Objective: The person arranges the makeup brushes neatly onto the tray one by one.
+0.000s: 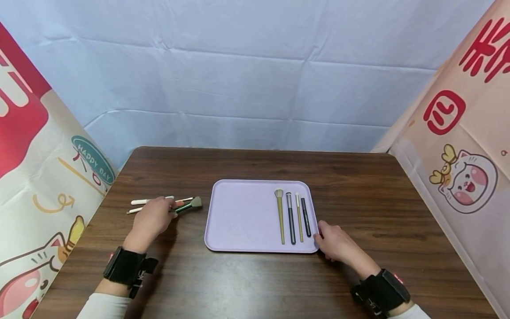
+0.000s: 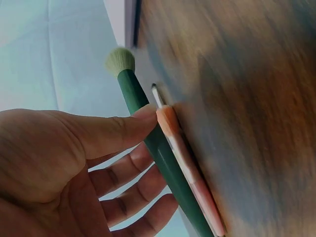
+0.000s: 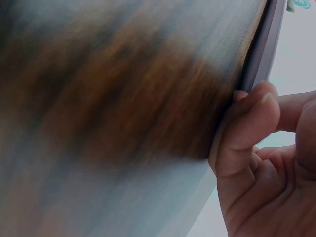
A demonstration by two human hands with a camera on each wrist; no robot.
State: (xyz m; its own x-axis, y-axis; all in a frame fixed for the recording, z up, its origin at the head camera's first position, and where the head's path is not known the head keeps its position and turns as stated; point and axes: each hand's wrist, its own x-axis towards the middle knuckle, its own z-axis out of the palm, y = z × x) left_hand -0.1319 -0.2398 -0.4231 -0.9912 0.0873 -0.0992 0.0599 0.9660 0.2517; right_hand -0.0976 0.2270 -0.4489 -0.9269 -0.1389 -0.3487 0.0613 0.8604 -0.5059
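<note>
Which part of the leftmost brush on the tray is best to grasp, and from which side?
Probably the slim handle, pinched from above: the brush lies flat, bristles at the far end, with bare tray on its left for a finger.

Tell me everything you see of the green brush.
The green brush has a smooth, slightly glossy dark green handle, material unclear, and a dense, pale, rounded bristle head. The left hand pinches the handle below the bristle head. The brush is left of the tray, bristle head toward it. A pink-orange tool runs close alongside; I can't tell whether they touch, nor whether the brush rests on the table.
</note>
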